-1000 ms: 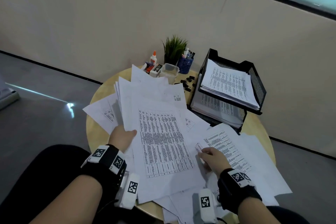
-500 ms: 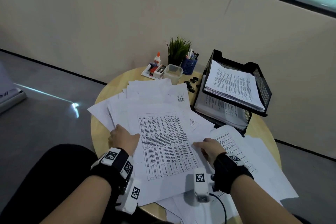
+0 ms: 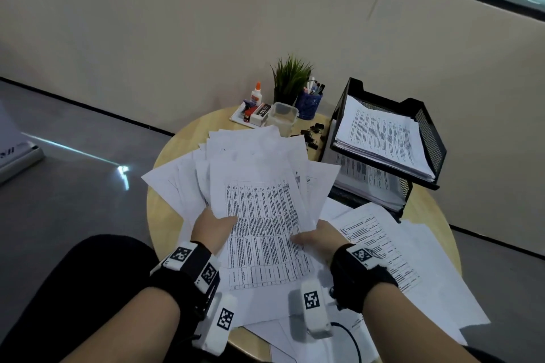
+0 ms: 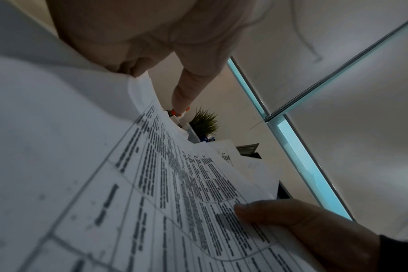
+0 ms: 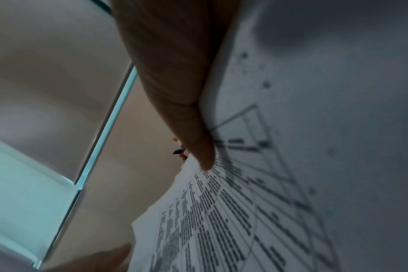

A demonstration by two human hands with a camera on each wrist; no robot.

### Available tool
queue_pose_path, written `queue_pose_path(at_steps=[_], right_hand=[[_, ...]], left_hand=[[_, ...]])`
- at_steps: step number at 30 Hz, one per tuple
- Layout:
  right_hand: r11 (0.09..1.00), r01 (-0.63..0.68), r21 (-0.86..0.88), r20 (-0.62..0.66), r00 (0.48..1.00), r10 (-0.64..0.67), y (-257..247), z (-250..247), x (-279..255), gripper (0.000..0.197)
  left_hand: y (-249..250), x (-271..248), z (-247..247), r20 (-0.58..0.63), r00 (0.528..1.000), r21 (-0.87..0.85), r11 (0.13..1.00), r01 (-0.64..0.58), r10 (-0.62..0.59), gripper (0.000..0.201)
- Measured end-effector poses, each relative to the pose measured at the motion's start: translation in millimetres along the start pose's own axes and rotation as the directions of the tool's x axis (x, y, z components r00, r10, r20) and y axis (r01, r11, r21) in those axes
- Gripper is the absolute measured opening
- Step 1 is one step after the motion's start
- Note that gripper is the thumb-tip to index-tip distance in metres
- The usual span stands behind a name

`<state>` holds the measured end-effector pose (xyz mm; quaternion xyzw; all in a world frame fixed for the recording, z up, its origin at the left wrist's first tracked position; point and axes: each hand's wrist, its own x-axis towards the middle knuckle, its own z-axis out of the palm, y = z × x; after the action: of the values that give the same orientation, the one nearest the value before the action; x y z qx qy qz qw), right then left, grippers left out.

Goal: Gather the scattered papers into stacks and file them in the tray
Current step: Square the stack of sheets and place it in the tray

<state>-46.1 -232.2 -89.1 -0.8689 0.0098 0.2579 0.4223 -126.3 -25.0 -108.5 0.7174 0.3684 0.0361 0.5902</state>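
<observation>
Overhead only: tray (image 3: 424,127), table (image 3: 165,215).

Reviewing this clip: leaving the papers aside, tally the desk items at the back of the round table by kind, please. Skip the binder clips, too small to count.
Glue bottle: 1
Potted plant: 1
Blue pen cup: 1
Clear plastic container: 1
Black mesh tray: 1, with two tiers
Total: 5

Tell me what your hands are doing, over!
Left hand and right hand both grip the fanned paper bundle. Tray already holds stacks. More loose sheets still on table.
</observation>
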Motion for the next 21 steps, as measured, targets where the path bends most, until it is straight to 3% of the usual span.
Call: queue_pose_path(at_steps=[1,4,6,10,15,18,21], right_hand=[[1.000,-0.001,0.022,-0.022,1.000,0.002,-1,-1,-2,0.048],[0.999,0.027,0.022,-0.098,0.995,-0.025,0,-10,-3,0.016],[0.998,0.038,0.058,-0.178,0.984,-0.027,5,-18,-3,0.019],[0.999,0.011,0.040,-0.272,0.962,0.001,19,-32,-1,0.024],[1.000,-0.009,0.006,-0.324,0.946,0.010,33,-44,-7,0.013],[1.000,-0.024,0.016,-0.336,0.942,0.028,41,-44,-10,0.015],[0.993,-0.043,0.110,-0.335,0.939,0.078,51,-46,-13,0.024]], left_hand=[[1,-1,-1,-0.005,1.000,-0.014,1.000,-0.015,0.015,0.004],[4,3,-7,-0.061,0.998,0.180,0.984,-0.005,0.017,0.037],[3,8,-10,-0.114,0.993,0.245,0.968,0.045,-0.017,0.052],[2,15,-14,-0.158,0.987,0.142,0.988,0.060,-0.037,0.067],[-7,29,-19,-0.233,0.970,-0.101,0.993,0.054,-0.076,0.053],[-11,32,-18,-0.215,0.976,-0.117,0.993,0.012,-0.037,0.034],[-8,26,-17,-0.345,0.938,-0.053,0.997,-0.047,0.026,0.045]])
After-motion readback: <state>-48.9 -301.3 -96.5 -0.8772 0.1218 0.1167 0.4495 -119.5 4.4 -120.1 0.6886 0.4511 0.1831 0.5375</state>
